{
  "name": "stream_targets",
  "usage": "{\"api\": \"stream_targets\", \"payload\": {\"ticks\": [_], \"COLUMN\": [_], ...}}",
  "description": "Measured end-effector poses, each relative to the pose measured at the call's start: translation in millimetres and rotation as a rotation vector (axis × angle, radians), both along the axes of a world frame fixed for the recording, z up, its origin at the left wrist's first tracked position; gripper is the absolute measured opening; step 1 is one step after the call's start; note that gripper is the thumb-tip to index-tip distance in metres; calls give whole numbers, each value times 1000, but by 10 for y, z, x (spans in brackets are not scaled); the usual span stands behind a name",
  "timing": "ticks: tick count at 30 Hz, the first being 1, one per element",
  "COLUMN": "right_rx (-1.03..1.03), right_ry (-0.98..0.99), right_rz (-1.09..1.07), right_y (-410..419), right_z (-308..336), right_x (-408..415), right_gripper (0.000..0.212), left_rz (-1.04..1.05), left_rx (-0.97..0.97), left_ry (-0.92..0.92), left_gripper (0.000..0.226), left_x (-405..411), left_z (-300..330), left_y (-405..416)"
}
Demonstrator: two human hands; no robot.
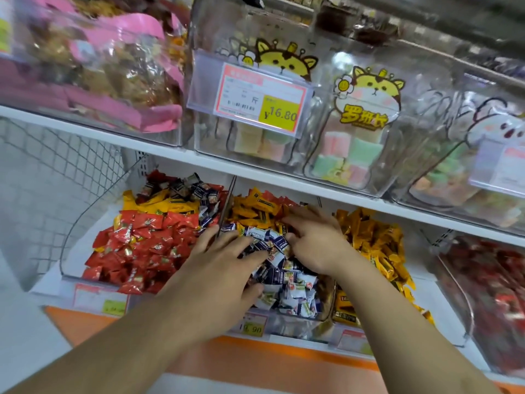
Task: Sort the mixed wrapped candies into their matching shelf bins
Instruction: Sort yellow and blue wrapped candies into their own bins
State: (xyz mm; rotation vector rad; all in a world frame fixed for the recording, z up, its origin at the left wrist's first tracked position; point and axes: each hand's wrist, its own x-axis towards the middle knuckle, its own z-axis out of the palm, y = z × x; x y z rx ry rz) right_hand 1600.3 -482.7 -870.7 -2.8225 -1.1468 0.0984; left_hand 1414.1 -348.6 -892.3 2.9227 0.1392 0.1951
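1. Both of our hands sit low in the middle bin [321, 317]: the left hand [224, 268] lies spread over the white-and-navy candies [287, 282] with its fingers fairly straight, and the right hand [315, 243] reaches in with fingers loosely bent over the same heap. We cannot tell whether either one pinches a piece.
2. Behind our fingers, orange candies [255, 207] are piled at the back of this bin, mixed against the white-and-navy ones.
3. To do this step well, we judge it best to rake the navy pieces forward and lift strays out a few at a time.
4. Left of the clear divider [227, 204], red candies [142, 245] fill the front of the left bin [71, 237], with yellow and navy ones behind.
5. Yellow candies [375, 245] lie to the right.
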Motion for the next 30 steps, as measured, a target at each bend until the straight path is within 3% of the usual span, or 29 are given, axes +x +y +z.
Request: {"api": "stream_targets", "payload": {"ticks": [3,8,16,18,21,26,30], "right_rx": [78,393,1037,1096,1064,521,469], "right_ry": [-9,109,317,362,367,106,195], "right_rz": [0,-68,-293,-341,-404,-412,-247], "right_y": [-16,-119,-552,-770,-1116,-1370,-1204], "right_z": [-10,63,156,175,208,186,243], "right_x": [-2,-66,-145,-143,-101,-95,-227], "right_gripper": [34,14,10,5,5,34,28], "left_rz": [5,18,19,13,-5,-26,-37], "left_rx": [-5,-15,-16,-24,-35,-74,-92], "left_ry": [5,14,-9,-24,-45,-65,-110], "left_gripper": [58,57,53,52,50,52,49], "left_x": [14,46,99,124,157,188,268], "left_z": [3,10,112,125,118,111,143], "left_y": [-8,-26,-97,-128,-202,-321,-302]}}
